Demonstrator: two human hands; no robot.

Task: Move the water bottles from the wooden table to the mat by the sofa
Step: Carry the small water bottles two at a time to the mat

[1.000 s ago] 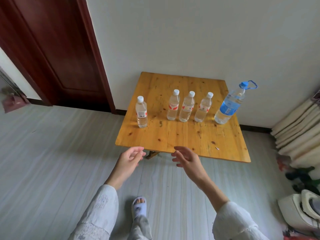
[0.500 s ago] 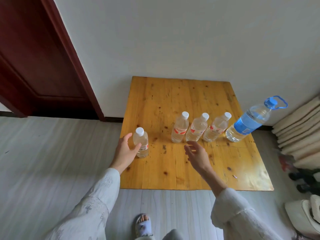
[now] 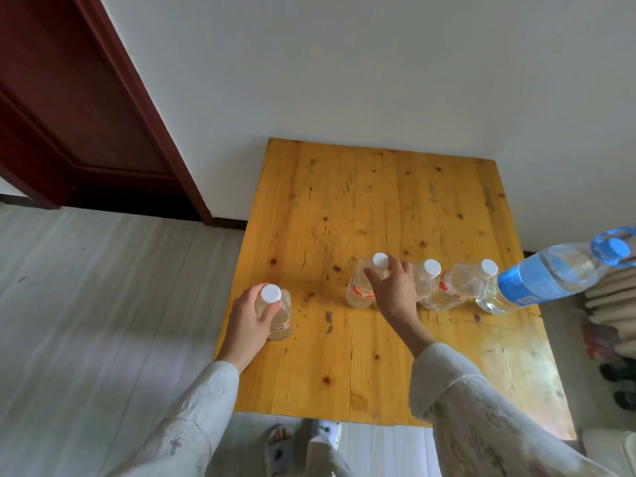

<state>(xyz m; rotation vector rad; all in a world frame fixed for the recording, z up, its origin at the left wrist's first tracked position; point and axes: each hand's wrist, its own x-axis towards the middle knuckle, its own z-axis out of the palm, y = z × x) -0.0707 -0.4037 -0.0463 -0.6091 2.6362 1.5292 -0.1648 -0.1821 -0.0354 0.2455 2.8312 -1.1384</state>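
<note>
Several clear water bottles with white caps stand on the wooden table. My left hand grips the leftmost small bottle round its shoulder, near the table's left edge. My right hand curls its fingers round the neck of the second small bottle. Two more small bottles stand just right of it in a row. A large bottle with a blue label and blue cap stands at the far right. All bottles rest on the table.
A dark red door is at the left, with a white wall behind the table. Stacked cream cushions and shoes lie at the right. Pale plank floor spreads to the left. My slippered feet stand at the table's near edge.
I have stepped closer to the table. My left hand has closed round the leftmost bottle, and my right hand has reached forward and taken the neck of the second bottle.
</note>
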